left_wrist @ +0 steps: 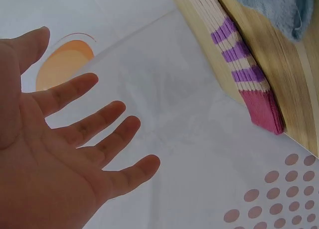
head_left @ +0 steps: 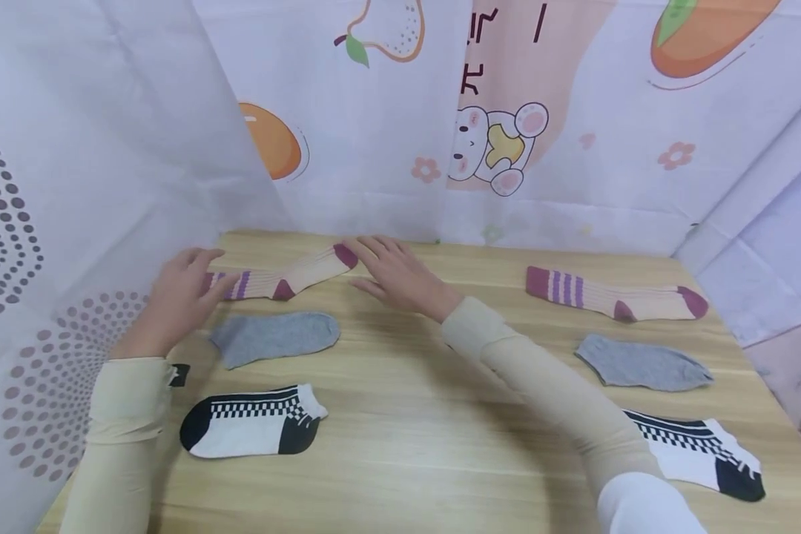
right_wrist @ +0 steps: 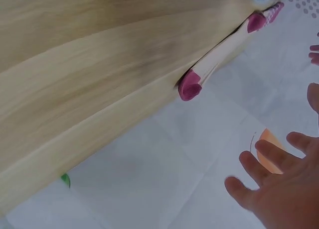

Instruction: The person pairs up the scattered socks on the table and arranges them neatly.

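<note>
A cream sock with purple stripes and maroon toe, heel and cuff [head_left: 310, 271] lies at the back left of the wooden table. Over its striped cuff end is my left hand [head_left: 183, 297], fingers spread and holding nothing; the left wrist view shows the sock cuff [left_wrist: 264, 109] apart from those fingers [left_wrist: 107, 117]. Beside the maroon toe, my right hand [head_left: 400, 276] reaches in with straight, spread fingers and an empty palm. In the right wrist view the sock toe [right_wrist: 190, 85] is apart from the right fingers [right_wrist: 254, 169].
Nearer on the left lie a grey sock [head_left: 277, 337] and a black-and-white checkered sock [head_left: 254, 423]. Along the right side lie another striped sock [head_left: 607, 298], a grey sock [head_left: 644, 363] and a checkered sock [head_left: 697, 452], partly behind my right sleeve. A printed white curtain [head_left: 374, 163] borders the table [head_left: 407, 415].
</note>
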Motion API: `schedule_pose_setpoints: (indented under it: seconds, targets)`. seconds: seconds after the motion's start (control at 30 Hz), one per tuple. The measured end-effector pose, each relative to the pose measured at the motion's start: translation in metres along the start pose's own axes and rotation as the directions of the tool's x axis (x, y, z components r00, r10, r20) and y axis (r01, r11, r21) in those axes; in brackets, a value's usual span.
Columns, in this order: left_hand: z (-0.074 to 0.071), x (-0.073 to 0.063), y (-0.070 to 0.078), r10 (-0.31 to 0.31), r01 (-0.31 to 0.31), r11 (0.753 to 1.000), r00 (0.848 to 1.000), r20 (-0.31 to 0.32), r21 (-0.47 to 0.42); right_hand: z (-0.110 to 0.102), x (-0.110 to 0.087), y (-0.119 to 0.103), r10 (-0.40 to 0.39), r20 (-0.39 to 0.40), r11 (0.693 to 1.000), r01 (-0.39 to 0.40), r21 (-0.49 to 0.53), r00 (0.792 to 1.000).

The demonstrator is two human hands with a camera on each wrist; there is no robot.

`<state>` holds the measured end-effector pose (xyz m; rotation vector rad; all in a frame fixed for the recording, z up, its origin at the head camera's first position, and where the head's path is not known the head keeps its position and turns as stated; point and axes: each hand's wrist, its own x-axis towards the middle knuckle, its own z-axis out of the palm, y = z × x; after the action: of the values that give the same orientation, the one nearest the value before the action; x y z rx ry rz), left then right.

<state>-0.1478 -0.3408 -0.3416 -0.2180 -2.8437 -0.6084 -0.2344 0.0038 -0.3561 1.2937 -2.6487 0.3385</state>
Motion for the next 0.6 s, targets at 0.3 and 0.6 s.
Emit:
schedule_pose_setpoints:
  seconds: [0.3, 0.6]
  targets:
    - [-0.001, 0.004, -0.019, -0.042, 0.044, 0.998, 0.997, 0.067, -0.033, 0.015, 0.030, 0.002, 0.032, -0.011, 0.998, -0.033, -0.051, 0.999]
    - [0.018, 0.002, -0.056, -0.041, 0.044, 0.999, 0.992, 0.123, -0.024, 0.028, 0.048, 0.009, 0.046, 0.142, 0.999, -0.042, -0.029, 0.989]
